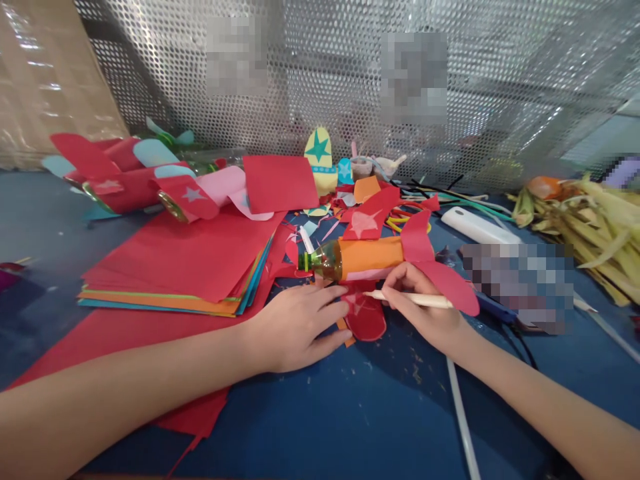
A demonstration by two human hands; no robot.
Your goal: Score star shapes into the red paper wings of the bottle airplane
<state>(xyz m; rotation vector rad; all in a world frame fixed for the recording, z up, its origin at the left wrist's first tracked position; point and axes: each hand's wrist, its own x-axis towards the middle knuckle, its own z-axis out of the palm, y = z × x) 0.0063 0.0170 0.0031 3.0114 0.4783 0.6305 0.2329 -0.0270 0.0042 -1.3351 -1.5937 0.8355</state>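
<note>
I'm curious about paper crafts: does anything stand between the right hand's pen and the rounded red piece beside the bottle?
Nothing visible does: the pen in the right hand has its tip at the star on the red piece. The left hand lies at the piece's left edge, clear of the tip.

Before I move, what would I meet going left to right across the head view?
Stack of coloured paper, left hand, rounded red paper cut-out with a star, right hand holding a pale pen, corn husks.
</note>
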